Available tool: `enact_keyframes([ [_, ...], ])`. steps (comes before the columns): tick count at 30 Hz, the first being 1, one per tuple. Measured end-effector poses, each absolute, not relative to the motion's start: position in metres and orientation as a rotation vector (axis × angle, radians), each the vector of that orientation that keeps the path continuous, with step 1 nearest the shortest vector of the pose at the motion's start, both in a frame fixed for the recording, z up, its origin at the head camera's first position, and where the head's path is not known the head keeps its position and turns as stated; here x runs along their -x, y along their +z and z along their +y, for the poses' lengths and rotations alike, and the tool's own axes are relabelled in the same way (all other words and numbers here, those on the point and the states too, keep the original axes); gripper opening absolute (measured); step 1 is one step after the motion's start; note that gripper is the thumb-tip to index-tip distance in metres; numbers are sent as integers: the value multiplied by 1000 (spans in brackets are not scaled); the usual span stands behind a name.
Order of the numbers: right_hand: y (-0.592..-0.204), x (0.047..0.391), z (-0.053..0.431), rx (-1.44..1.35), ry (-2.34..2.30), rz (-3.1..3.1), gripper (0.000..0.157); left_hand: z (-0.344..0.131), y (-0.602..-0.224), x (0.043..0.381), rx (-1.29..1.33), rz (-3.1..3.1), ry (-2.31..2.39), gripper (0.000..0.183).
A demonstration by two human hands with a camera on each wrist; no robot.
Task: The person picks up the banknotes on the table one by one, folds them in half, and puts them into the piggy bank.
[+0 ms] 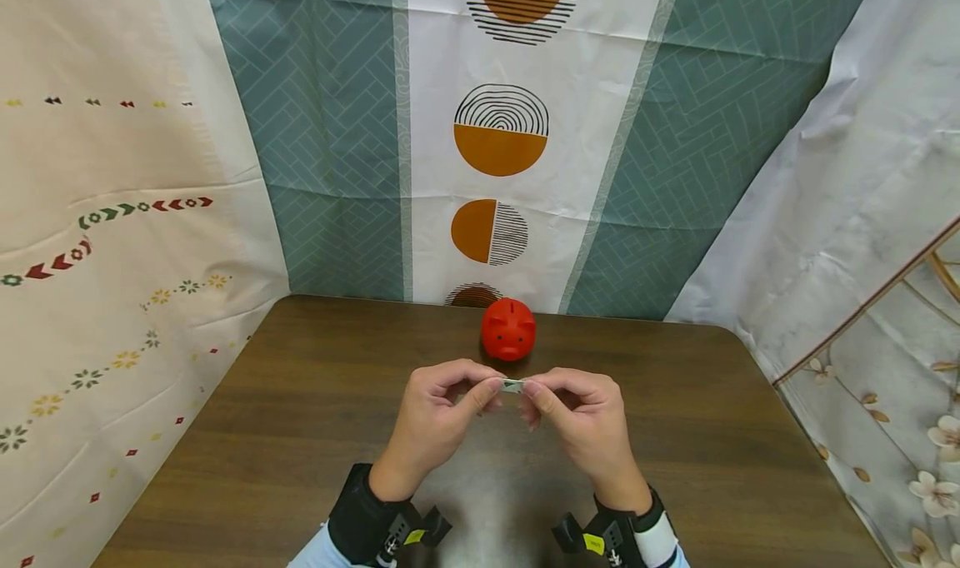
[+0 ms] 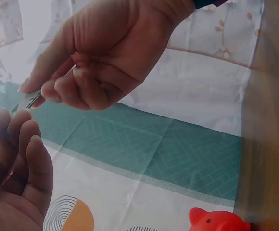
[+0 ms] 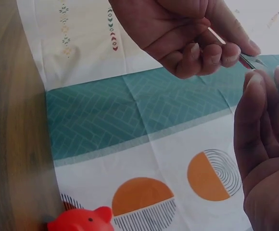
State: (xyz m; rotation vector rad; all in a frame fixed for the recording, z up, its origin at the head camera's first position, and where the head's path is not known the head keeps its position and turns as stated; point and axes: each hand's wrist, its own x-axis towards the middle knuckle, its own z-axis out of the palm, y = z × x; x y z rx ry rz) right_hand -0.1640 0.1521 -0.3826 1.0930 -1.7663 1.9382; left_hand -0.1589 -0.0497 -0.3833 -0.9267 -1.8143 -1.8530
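A small folded banknote (image 1: 513,386), pale green with dark print, is stretched between both hands above the table. My left hand (image 1: 431,422) pinches its left end between thumb and forefinger. The right hand (image 1: 588,422) grips the other end in the same way. Only a short strip of the banknote (image 2: 26,102) shows between the fingertips; the rest is hidden. Just beyond the hands, a red piggy bank (image 1: 508,330) stands upright facing me, a dark slot on its top. Neither hand touches it.
The brown wooden table (image 1: 315,368) reaches back to a hanging cloth (image 1: 337,135) of green and white with orange circles. A cream patterned cloth (image 1: 150,243) hangs on the left, and a white floral one (image 1: 862,260) on the right.
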Motion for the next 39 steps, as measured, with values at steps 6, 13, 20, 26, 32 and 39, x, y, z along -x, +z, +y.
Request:
enact_keyframes([
  [6,-381,164,152,-1061,1986,-1751,23,-50,-384,159,916,-1826,-1966,12],
  [13,-382,164,152,-1040,1983,-1758,33,-50,-383,157,892,-1841,-1984,21],
  [20,-384,161,148,-974,1940,-1832,26,-47,-386,159,927,-1813,-1921,18],
  [26,-385,161,148,-983,1915,-1826,28,-46,-385,158,918,-1825,-1881,16],
  [32,-384,162,150,-948,1898,-1853,25,-47,-384,157,891,-1844,-1886,19],
  [39,-383,164,151,-981,1912,-1805,29,-50,-384,159,889,-1859,-1869,18],
])
